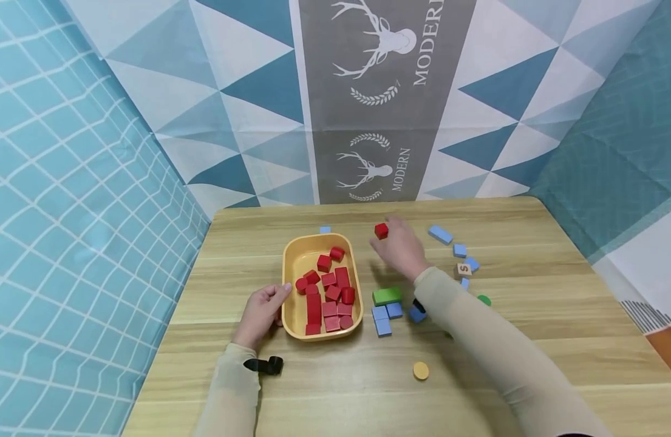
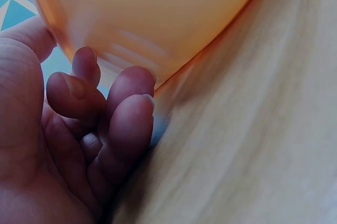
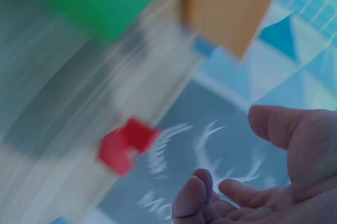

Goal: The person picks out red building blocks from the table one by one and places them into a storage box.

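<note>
My left hand (image 1: 262, 311) holds the left rim of a yellow plastic tray (image 1: 288, 315), thumb at the edge and fingers against the outside. In the left wrist view, curled fingers (image 2: 131, 124) sit beside the tray's wall (image 2: 158, 13). Several red blocks (image 1: 313, 309), cubes, cylinders and longer pieces, lie in the tray. Beyond the tray's right side, my right hand (image 1: 399, 246) is over the table near a red block (image 1: 381, 230). The right wrist view is blurred; there the red shape (image 3: 126, 145) appears apart from the spread thumb and fingers.
A green block (image 1: 387, 296) and blue blocks (image 1: 383, 328) lie right of the tray. More blue blocks (image 1: 441, 235), a lettered wooden cube (image 1: 464, 269) and a green round piece (image 1: 484, 300) lie farther right. A yellow disc (image 1: 421, 371) is nearer; patterned cloth (image 1: 368, 109) hangs behind.
</note>
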A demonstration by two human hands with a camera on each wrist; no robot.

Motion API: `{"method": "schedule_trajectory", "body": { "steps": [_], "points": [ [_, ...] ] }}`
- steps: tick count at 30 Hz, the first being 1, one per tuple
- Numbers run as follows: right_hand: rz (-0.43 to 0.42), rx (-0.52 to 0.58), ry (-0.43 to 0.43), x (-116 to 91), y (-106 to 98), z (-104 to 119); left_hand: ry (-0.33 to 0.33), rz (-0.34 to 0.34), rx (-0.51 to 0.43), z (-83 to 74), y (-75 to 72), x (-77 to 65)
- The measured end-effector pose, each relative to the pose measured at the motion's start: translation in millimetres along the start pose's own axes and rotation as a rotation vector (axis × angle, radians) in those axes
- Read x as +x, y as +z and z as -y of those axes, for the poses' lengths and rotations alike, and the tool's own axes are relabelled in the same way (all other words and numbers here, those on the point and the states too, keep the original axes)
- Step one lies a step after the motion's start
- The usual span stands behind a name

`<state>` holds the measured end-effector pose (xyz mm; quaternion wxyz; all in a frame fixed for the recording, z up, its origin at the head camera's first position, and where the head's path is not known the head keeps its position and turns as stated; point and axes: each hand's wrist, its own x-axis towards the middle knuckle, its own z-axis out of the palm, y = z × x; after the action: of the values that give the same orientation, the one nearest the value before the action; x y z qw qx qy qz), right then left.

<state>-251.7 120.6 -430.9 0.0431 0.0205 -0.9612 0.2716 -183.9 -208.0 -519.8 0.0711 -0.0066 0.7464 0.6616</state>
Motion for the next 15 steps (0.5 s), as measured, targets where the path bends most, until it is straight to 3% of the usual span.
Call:
{"method": "schedule_trajectory", "body": {
  "steps": [6, 11, 15],
  "points": [
    [0.091, -0.051, 0.046, 13.8, 4.0, -31.0, -0.01, -0.004, 0.001, -1.5, 1.1, 0.1],
    [0.149, -0.045, 0.044, 18.6, 11.2, -38.4, -0.018, -0.003, -0.003, -1.1, 1.3, 0.6],
    [0.139, -0.053, 0.025, 24.3, 16.2, -39.8, -0.018, -0.003, -0.004, 0.3, 0.9, 0.8]
  ]
}}
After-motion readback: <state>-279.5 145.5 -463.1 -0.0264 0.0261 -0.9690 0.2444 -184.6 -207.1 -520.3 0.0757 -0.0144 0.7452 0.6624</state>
